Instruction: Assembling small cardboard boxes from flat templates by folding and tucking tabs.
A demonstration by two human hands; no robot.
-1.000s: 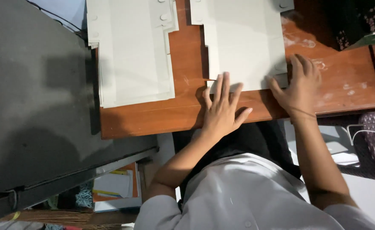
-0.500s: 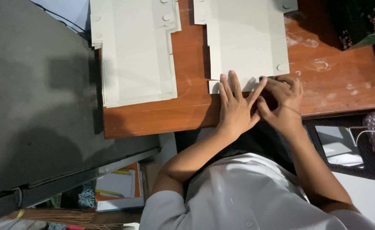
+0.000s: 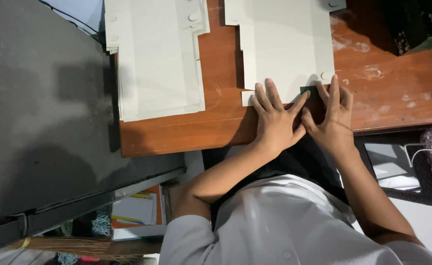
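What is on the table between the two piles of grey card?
Nothing: the head view shows a bare strip of wooden table between the left stack and the right sheet.

I see flat, pale grey die-cut carton blanks: a stack [image 3: 157,59] at the worktop's [image 3: 216,127] left edge, one sheet [image 3: 284,44] nearer its middle, with a dark green flap [image 3: 310,90] at the near corner.

a white short-sleeved shirt [image 3: 284,225] with a small button, dark trousers [image 3: 294,157] beneath, both forearms bare.
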